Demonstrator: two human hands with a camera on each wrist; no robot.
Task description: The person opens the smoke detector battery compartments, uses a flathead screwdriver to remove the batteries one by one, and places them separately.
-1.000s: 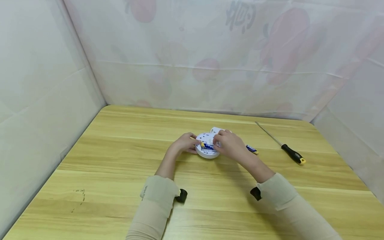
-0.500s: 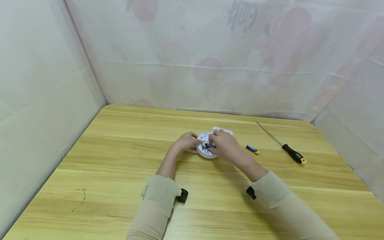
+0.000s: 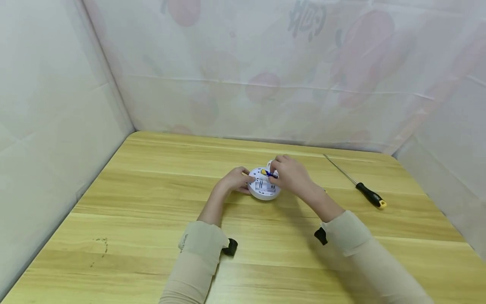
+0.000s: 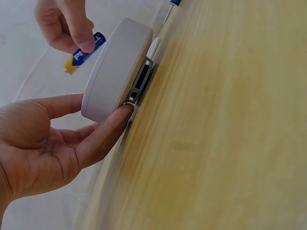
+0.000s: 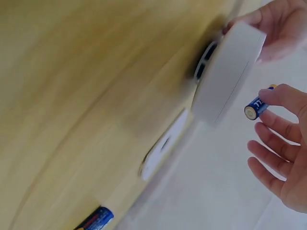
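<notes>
Surface: wooden table (image 3: 152,211) fills lower half of head view, pale printed sheeting walls behind and at both sides.
Device: round white device (image 3: 264,185) at frame centre in head view, flat on table, open battery slot facing up.
Left hand: left hand (image 3: 236,180) just left of device, fingers fairly straight, fingertips (image 4: 122,112) pressing its rim; wrist view shows palm open, thumb extended, nothing held.
Right hand: right hand (image 3: 290,174) just right of and above device, thumb and forefinger pinching a blue-yellow battery (image 3: 267,172) held over device's far edge; other fingers spread loose in right wrist view (image 5: 283,158).
Battery pose: clear of the slot, yellow end toward frame left in head view.
Cover: flat white cover (image 5: 165,143) on table just beside device, mostly hidden behind right hand in head view.
Second battery: second battery (image 5: 96,219) at bottom edge of right wrist view, cut off; hidden by right forearm in head view.
Screwdriver: black-yellow-handled screwdriver (image 3: 370,195) right of centre, well apart from hands.
Hard to read: slot contents too small to make out; table blurred in right wrist view.
</notes>
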